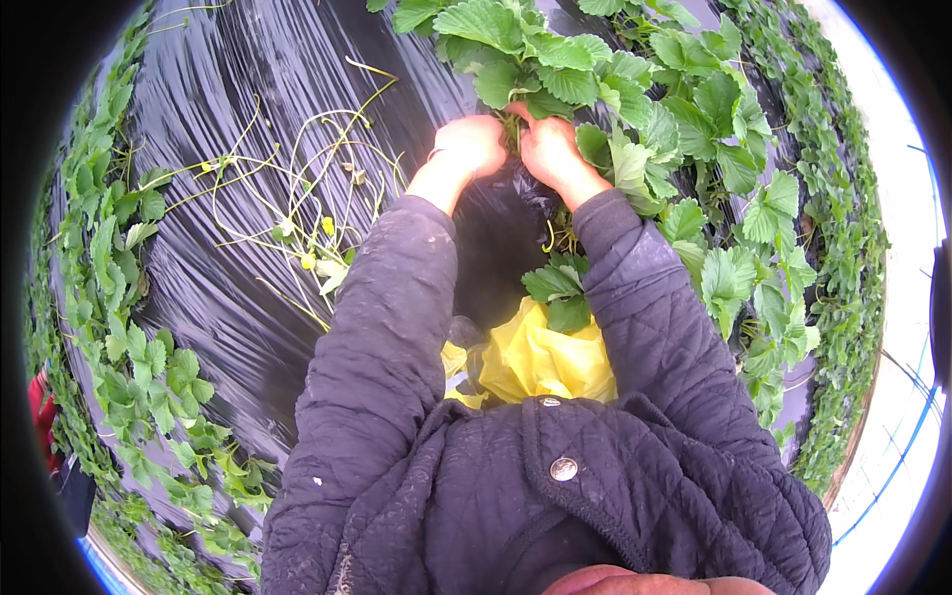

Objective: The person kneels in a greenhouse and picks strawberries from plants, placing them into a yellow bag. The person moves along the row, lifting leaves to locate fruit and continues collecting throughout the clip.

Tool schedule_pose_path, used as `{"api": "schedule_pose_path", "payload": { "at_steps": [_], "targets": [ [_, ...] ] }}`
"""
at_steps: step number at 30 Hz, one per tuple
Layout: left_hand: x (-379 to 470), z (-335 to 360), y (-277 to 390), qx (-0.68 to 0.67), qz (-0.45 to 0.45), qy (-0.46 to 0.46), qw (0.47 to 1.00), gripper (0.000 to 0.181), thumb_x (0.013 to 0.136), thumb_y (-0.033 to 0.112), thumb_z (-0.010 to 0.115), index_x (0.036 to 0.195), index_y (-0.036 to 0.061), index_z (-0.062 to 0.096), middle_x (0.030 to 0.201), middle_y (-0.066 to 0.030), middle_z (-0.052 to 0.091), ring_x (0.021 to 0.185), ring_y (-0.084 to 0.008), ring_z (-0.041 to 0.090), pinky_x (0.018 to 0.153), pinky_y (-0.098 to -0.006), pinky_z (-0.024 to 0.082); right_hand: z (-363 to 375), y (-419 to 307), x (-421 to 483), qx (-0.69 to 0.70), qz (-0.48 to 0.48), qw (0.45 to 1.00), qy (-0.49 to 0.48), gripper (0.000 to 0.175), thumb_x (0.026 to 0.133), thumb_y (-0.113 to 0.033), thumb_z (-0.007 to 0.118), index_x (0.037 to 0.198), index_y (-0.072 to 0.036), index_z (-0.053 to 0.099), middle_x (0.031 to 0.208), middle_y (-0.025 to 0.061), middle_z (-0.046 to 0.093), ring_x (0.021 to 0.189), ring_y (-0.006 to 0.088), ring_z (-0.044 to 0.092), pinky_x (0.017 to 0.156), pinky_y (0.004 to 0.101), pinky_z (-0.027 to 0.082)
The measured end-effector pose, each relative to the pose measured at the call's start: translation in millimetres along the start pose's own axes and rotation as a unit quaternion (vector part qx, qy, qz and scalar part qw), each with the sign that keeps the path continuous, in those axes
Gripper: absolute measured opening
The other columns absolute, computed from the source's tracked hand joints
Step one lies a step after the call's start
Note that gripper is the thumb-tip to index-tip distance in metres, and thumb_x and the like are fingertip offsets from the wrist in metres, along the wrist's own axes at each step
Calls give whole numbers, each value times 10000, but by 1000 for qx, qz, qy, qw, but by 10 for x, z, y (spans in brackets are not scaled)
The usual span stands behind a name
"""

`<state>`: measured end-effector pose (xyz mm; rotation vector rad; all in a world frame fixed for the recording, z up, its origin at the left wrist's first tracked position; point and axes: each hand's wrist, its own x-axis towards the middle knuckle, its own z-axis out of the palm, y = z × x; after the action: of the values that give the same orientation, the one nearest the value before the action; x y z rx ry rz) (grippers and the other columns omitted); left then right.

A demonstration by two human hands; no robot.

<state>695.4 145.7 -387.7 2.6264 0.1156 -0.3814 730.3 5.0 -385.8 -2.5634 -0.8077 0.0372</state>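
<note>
Both hands meet at the base of a leafy strawberry plant (535,56) at the top of the view. My left hand (470,145) is curled against the left side of the plant's stems (512,132), its fingertips hidden and the skin overexposed. From the right, my right hand (552,149) has its fingers around those stems, partly under the leaves. Below the hands lies dark plastic mulch film (487,238). Cut or pulled runners (305,186) lie in a loose tangle on the film left of my left forearm.
A yellow plastic bag (547,353) sits between my forearms, close to my body. Rows of strawberry plants run along the left (111,275) and right (732,134). A person's red sleeve (42,416) shows at the far left rim.
</note>
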Motion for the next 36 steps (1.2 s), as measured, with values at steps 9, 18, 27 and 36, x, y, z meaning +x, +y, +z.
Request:
{"api": "schedule_pose_path", "payload": {
  "at_steps": [9, 18, 27, 36],
  "targets": [
    [-146, -131, -205, -277, 11, -63, 959, 188, 852, 197, 648, 898, 23, 702, 695, -49, 646, 488, -134, 555, 531, -288, 464, -58, -27, 77, 118, 43, 992, -14, 368, 858, -62, 544, 1208, -154, 617, 988, 212, 669, 948, 366, 641, 853, 423, 501],
    [-14, -12, -82, -55, 111, 204, 971, 188, 837, 242, 607, 956, 142, 712, 928, -92, 684, 880, -288, 664, 775, -379, 521, 108, 82, 113, 50, 54, 997, -27, 384, 845, -18, 514, 1191, -141, 626, 1081, 193, 659, 1014, 366, 627, 904, 414, 490],
    [25, 201, -81, 122, 47, 226, 965, 142, 811, 210, 594, 885, 109, 661, 950, -74, 661, 867, -272, 679, 717, -423, 523, 207, 180, 92, 20, 9, 999, 29, 273, 846, -101, 543, 1088, -105, 668, 958, 205, 676, 896, 386, 656, 778, 442, 530],
    [49, 95, 39, 48, -63, 89, 993, 226, 798, 215, 596, 959, 79, 676, 987, -136, 695, 941, -319, 670, 819, -420, 528, 50, 49, 50, 59, 12, 998, 11, 324, 848, -84, 534, 1151, -117, 647, 1026, 195, 671, 961, 373, 643, 833, 426, 514]
  ]
}}
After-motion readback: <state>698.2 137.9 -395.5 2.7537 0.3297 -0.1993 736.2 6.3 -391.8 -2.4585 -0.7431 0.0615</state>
